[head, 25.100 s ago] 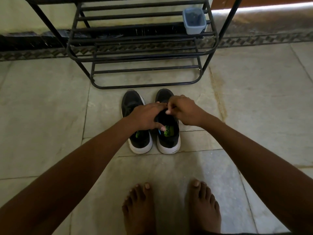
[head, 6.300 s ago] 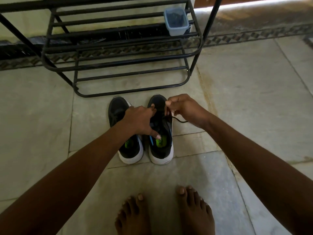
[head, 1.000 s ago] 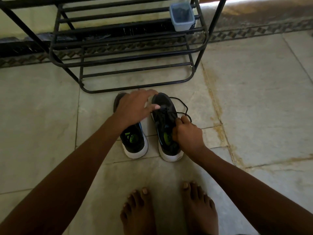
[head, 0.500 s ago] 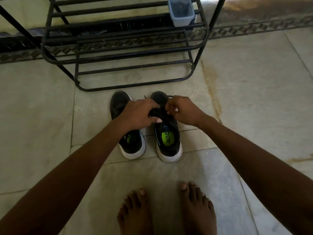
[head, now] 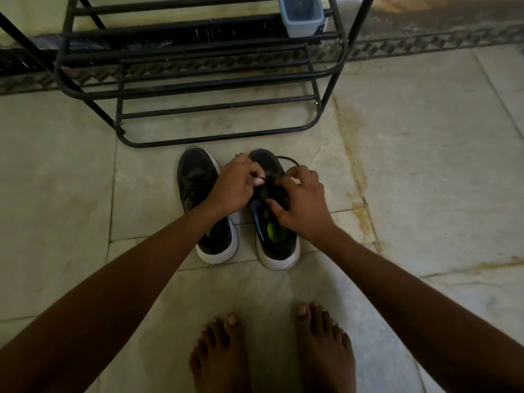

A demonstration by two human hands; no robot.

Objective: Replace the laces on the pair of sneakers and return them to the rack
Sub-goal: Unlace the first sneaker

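Right hand has slid back; tub holds something dark.

Both hands cover the eyelets of the right sneaker, hiding how far its lace is threaded. The rack and the grey tub are cut off at top.
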